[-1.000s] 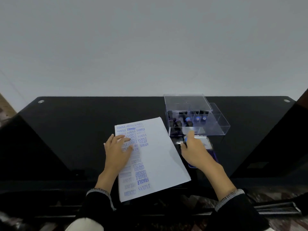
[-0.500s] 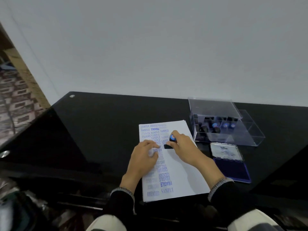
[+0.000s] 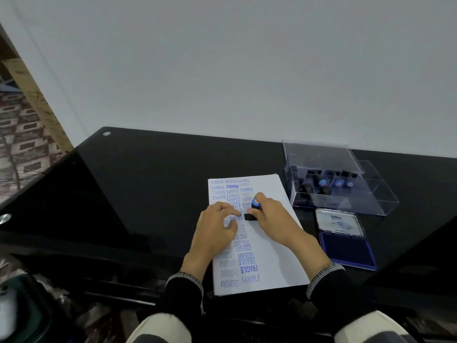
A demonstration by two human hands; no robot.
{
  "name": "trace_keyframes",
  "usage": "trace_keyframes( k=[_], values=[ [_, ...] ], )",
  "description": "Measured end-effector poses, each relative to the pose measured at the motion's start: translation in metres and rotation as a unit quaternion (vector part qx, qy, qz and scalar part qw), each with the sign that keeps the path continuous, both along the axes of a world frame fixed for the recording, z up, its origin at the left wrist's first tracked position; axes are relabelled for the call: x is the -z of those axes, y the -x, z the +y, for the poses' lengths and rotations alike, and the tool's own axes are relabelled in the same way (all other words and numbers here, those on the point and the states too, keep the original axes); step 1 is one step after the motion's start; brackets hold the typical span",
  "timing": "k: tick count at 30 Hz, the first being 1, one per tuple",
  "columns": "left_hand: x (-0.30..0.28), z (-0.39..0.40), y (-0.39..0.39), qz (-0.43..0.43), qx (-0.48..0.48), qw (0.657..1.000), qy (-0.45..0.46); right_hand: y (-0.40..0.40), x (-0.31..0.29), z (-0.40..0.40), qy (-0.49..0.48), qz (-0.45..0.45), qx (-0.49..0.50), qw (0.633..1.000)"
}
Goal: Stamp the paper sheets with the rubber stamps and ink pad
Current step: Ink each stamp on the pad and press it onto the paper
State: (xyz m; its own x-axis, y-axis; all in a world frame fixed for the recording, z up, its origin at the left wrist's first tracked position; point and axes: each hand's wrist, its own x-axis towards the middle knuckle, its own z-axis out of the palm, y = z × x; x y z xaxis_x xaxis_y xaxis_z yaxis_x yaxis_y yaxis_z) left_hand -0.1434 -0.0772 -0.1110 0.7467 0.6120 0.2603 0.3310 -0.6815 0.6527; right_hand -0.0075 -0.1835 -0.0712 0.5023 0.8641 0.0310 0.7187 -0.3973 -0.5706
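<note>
Right hand (image 3: 274, 219): fingers curled round one black rubber stamp with a blue round cap (image 3: 252, 211), its base down on the sheet.
Left hand (image 3: 217, 229): fingers loosely bent, tips pressing the sheet just left of the stamp; it holds nothing.
Paper: one thin stack of white rectangular sheets (image 3: 272, 256); blue words cover the left half of the top sheet.
Ink pad: one open blue rectangular ink pad (image 3: 346, 251) with a metal lid, right of the paper.
Box: one clear plastic box (image 3: 329, 184) behind the pad, several dark stamps inside; exact count unclear.
Table: one glossy black glass table (image 3: 148, 181).
</note>
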Motion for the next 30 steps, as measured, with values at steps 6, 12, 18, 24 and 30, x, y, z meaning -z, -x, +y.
trace_keyframes(
  k=[6,12,18,24,30],
  values=[
    [-0.001,-0.001,0.0,-0.001,-0.001,1.0,-0.004,-0.002,0.002,0.001,-0.007,-0.026,-0.006,1.0],
    [-0.002,-0.002,0.001,0.009,-0.001,1.0,-0.003,0.0,0.005,0.002,-0.002,-0.051,-0.003,0.999],
    [0.001,-0.004,-0.001,-0.029,-0.075,0.997,0.012,0.001,0.01,0.002,0.004,-0.06,0.0,0.998],
    [0.001,-0.004,-0.001,-0.021,-0.114,0.993,-0.012,-0.002,-0.001,0.006,0.019,-0.028,-0.019,0.999],
    [0.001,-0.007,-0.001,0.022,-0.166,0.984,-0.055,0.001,0.005,0.003,0.012,-0.041,-0.006,0.999]
  ],
)
